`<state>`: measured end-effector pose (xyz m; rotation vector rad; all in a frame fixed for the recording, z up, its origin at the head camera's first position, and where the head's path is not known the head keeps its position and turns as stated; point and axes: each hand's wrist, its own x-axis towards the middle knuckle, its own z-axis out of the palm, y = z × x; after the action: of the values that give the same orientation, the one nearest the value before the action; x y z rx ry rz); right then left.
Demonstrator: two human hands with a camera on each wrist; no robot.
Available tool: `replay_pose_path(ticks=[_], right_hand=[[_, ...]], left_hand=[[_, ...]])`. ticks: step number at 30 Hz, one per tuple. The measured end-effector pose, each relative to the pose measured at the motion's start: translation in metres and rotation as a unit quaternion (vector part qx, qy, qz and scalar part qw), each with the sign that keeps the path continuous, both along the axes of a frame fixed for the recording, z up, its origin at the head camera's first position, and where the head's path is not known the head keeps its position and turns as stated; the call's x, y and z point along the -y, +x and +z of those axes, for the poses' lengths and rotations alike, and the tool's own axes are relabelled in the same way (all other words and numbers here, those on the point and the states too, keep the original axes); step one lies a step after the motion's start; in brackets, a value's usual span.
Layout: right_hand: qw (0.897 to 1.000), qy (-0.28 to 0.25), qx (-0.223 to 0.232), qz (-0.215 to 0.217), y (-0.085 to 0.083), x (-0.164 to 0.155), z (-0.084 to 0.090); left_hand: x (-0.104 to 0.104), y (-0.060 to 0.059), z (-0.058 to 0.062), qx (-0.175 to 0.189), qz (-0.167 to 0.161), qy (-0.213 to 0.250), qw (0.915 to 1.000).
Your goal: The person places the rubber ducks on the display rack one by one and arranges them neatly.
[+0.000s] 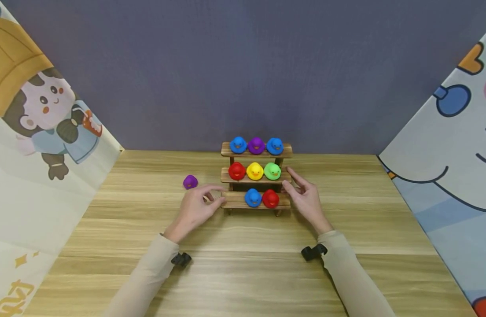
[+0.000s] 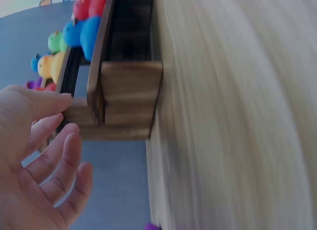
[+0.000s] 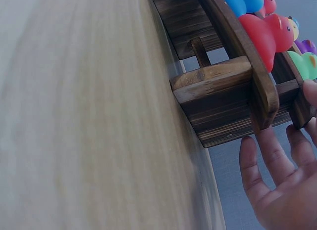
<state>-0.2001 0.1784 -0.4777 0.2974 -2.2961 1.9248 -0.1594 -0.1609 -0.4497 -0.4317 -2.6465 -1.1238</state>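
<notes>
A three-tier wooden shelf (image 1: 235,200) stands on the table with small toy ducks on it. Its top tier carries a blue, a purple and a blue duck; the middle tier a red, a yellow duck (image 1: 255,171) and a green one. On the bottom tier sit a blue duck (image 1: 252,198) and a red duck (image 1: 270,199), with bare wood to their left. My left hand (image 1: 199,204) is at the shelf's left end, thumb tip by the bottom tier, fingers loosely bent. At the right end, my right hand (image 1: 307,201) has its extended fingertips against the middle and bottom tiers' ends.
A single purple duck (image 1: 190,182) lies on the wooden table (image 1: 243,264), left of the shelf and just beyond my left hand. Behind the shelf rises a dark grey-blue partition (image 1: 243,75). Printed cartoon panels (image 1: 41,185) flank the table on both sides.
</notes>
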Motion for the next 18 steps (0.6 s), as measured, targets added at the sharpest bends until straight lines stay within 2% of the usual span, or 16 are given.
replay_pose_path(ticks=[13,18], right_hand=[[1.0,-0.002,0.005,0.001,-0.001,0.0,-0.002],[1.0,-0.002,0.009,0.0,-0.002,0.0,-0.003]], left_hand=[[0.041,-0.014,-0.008,-0.009,0.064,-0.001,0.9979],[0.053,-0.021,-0.011,0.011,0.082,0.014,0.9965]])
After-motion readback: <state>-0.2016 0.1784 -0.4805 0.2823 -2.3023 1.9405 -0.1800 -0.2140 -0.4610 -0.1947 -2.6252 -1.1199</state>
